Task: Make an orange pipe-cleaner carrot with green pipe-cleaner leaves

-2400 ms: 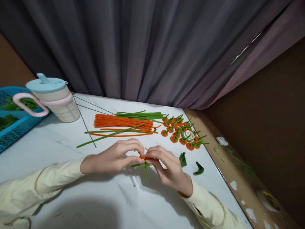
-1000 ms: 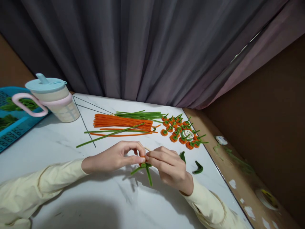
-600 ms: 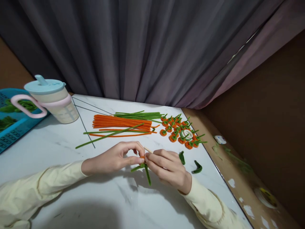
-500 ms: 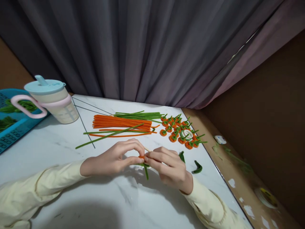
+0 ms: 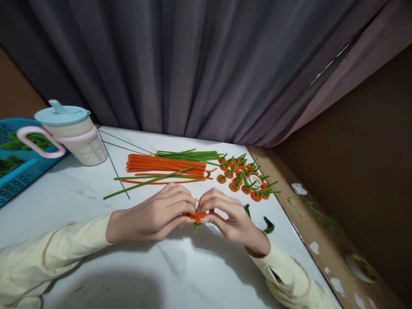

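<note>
Both hands have closed in since the earlier frame, left hand (image 5: pixel 154 214) and right hand (image 5: pixel 230 214) pinching the orange pipe-cleaner coil (image 5: pixel 196 216) between fingertips, steadying it just above the desk (image 5: pixel 96 257).

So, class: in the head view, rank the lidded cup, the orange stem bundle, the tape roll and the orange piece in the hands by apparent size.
1. Orange stem bundle
2. Lidded cup, which covers comparable area
3. Tape roll and orange piece: alike; fingers hide part of the piece.

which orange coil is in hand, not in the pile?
The orange coil pinched between left hand and right hand; the finished pile lies untouched farther back.
</note>
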Demonstrator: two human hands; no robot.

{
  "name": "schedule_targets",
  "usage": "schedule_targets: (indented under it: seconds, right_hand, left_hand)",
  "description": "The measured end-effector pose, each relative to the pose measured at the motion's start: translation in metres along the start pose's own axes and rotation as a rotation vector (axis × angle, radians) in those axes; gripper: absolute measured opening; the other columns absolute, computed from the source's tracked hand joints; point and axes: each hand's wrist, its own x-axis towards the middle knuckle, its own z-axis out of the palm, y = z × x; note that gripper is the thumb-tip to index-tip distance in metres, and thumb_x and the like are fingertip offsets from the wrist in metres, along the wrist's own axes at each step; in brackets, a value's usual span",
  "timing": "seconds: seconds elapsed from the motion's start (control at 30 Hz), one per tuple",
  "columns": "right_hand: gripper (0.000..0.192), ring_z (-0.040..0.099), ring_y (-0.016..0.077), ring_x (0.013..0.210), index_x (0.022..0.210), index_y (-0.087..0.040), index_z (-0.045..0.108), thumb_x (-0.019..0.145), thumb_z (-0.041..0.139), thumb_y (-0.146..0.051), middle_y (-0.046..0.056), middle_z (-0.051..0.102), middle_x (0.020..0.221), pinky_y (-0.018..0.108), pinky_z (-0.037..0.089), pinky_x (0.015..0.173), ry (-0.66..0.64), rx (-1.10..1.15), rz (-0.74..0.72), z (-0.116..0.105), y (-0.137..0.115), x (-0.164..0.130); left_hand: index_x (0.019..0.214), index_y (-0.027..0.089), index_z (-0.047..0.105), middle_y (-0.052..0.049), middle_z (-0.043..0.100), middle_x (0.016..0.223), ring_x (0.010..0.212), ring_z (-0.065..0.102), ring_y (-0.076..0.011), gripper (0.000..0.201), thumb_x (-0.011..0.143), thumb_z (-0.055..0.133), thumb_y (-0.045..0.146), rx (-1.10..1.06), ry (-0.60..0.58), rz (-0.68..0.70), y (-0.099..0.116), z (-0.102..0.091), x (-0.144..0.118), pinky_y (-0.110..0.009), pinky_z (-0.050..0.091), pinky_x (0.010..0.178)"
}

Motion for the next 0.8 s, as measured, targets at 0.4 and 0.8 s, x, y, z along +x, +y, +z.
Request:
schedule_targets:
  seconds: [0.4, 0.8]
  right_hand:
    - [0.010, 0.051, 0.0165, 0.077, 0.091, -0.015, 0.056, 0.087, 0.051, -0.007, 0.008, 0.059, 0.082, 0.033, 0.045, 0.069, 0.000, -0.063, -0.052, -0.0038, -0.0063, 0.0005]
    - [0.006, 0.052, 0.0160, 0.077, 0.089, -0.015, 0.057, 0.087, 0.054, -0.010, 0.008, 0.061, 0.082, 0.032, 0.044, 0.070, -0.047, -0.023, 0.004, -0.0014, -0.0064, -0.0016]
  left_hand:
    - [0.101, 0.016, 0.054, -0.008, 0.061, 0.093, 0.092, 0.050, -0.0186, 0.013, 0.089, 0.053, 0.012, -0.176, 0.042, 0.003, -0.0089, 0.0013, 0.0003, -0.034, 0.041, 0.085]
    - [0.093, 0.016, 0.060, -0.007, 0.065, 0.084, 0.088, 0.054, -0.0178, 0.007, 0.087, 0.057, 0.013, -0.214, 0.045, -0.027, -0.0055, 0.0018, 0.0005, -0.033, 0.042, 0.085]
